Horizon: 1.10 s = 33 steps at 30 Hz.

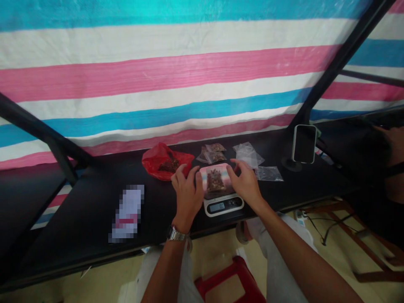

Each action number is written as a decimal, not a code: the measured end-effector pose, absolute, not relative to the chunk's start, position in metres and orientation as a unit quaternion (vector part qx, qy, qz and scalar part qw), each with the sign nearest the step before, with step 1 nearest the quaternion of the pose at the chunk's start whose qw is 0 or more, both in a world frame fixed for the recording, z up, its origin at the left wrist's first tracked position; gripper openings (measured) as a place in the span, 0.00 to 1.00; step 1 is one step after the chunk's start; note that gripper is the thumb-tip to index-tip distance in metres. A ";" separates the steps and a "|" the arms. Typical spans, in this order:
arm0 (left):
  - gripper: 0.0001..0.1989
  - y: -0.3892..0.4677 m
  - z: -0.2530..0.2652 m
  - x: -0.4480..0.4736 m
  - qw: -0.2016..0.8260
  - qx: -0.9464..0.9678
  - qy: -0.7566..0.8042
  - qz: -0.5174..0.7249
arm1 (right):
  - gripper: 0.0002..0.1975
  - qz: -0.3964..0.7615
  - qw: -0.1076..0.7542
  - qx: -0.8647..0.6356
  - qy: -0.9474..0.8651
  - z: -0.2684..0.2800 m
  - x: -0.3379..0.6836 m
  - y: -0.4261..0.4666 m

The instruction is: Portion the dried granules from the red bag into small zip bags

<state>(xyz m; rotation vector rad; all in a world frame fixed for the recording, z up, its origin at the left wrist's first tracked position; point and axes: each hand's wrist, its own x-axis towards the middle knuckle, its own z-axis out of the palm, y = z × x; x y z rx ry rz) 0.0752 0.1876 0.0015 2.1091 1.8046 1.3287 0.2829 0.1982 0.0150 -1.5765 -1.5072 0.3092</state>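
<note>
On the black table, a white kitchen scale carries a clear plastic bag of brown dried bits. My left hand is at the left edge of the scale, fingers bent and apart. At the scale's right side, my right hand has its thumb and fingers spread, beside the bag. Whether the fingertips touch the bag or the scale's rim, I cannot tell. Digits, probably zeros, show on the small display. Beyond my left hand lies an open red plastic bag holding more brown bits.
Several filled small bags lie behind the scale, with flat clear bags to their right. A phone stands on a holder at right. A blurred-out item lies left. Below is a red stool; another person's arm shows far right.
</note>
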 end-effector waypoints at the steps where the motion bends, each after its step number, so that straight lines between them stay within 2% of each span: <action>1: 0.21 0.187 -0.001 0.068 0.032 0.673 0.592 0.443 | 0.22 0.107 0.466 -0.644 -0.598 0.014 0.290 0.200; 4: 0.22 0.188 -0.007 0.047 0.024 0.633 0.608 0.478 | 0.23 0.097 0.492 -0.670 -0.547 0.010 0.317 0.203; 10: 0.22 0.187 -0.005 0.019 0.002 0.592 0.618 0.518 | 0.24 0.150 0.515 -0.693 -0.482 0.005 0.362 0.196; 17: 0.21 0.182 -0.002 0.015 -0.014 0.569 0.616 0.545 | 0.20 0.150 0.543 -0.679 -0.471 0.006 0.369 0.188; 24: 0.17 0.186 -0.001 0.015 0.036 0.593 0.602 0.533 | 0.18 0.152 0.564 -0.669 -0.461 0.009 0.369 0.187; 29: 0.17 0.186 -0.001 0.022 0.041 0.610 0.586 0.532 | 0.19 0.155 0.542 -0.654 -0.504 0.008 0.356 0.192; 33: 0.17 0.184 -0.002 0.032 0.046 0.640 0.558 0.526 | 0.17 0.123 0.464 -0.621 -0.619 0.011 0.318 0.202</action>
